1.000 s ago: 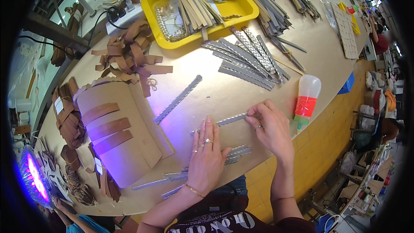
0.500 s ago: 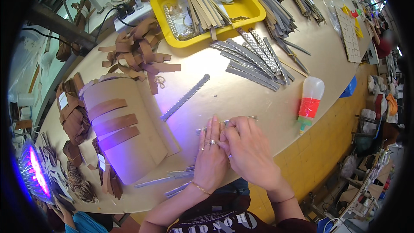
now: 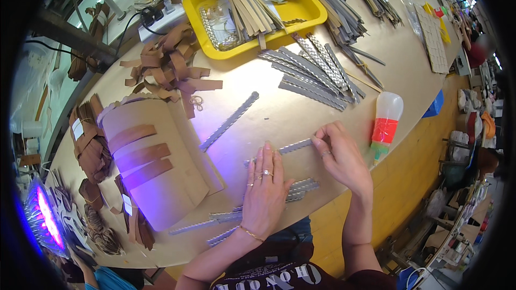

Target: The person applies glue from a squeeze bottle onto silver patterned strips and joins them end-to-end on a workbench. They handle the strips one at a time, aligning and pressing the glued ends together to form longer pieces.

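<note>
A grey strip with a silvery braided edge (image 3: 294, 147) lies on the table in front of me. My left hand (image 3: 265, 185) rests flat over its left part, fingers stretched out. At the strip's right end, my right hand (image 3: 338, 153) pinches the tip between thumb and fingers. Several similar braided strips (image 3: 303, 188) lie beside and partly under my left hand, nearer to me. One more braided strip (image 3: 230, 121) lies alone, slanted, beyond my left hand. Farther off is a pile of grey and braided strips (image 3: 314, 78).
A glue bottle with a red band (image 3: 386, 126) lies near the right table edge. A yellow tray (image 3: 236, 51) with bundled strips stands at the back. On the left are a brown rolled sheet (image 3: 145, 166), brown strips (image 3: 172, 64) and a glowing purple lamp (image 3: 45, 212). Another person's arm (image 3: 83, 268) shows lower left.
My right hand has moved right, away from my left hand, to the strip's right end. The strip's middle and the strips nearer me now show. My left hand stays in place.
</note>
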### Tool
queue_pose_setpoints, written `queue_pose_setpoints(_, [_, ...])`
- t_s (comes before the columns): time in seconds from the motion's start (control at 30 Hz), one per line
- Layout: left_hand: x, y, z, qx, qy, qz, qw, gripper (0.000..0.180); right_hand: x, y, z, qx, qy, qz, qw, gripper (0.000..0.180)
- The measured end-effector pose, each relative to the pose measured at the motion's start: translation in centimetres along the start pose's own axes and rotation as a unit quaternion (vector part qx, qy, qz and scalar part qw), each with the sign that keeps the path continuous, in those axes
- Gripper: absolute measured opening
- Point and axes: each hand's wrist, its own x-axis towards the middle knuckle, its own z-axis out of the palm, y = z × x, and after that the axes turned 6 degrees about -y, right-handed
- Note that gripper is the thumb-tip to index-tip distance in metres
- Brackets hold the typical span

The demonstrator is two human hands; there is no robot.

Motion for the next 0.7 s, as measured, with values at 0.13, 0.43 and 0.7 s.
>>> queue_pose_setpoints(0.13, [0.1, 0.3, -0.1, -0.008, 0.002, -0.008, 1.000, 0.066, 0.1, -0.2, 0.3, -0.020, 0.017, -0.006, 1.000, 0.009])
queue_pose_setpoints(0.43, [0.3, 1.1, 0.0, 0.028, 0.008, -0.020, 0.999, 0.068, 0.1, -0.3, 0.6, -0.021, 0.026, -0.005, 0.999, 0.008])
queue_pose_setpoints(0.7, [0.4, 1.2, 0.2, 0.053, 0.028, -0.018, 0.998, 0.068, 0.3, -0.3, 0.5, -0.002, 0.034, 0.001, 0.999, 0.010])
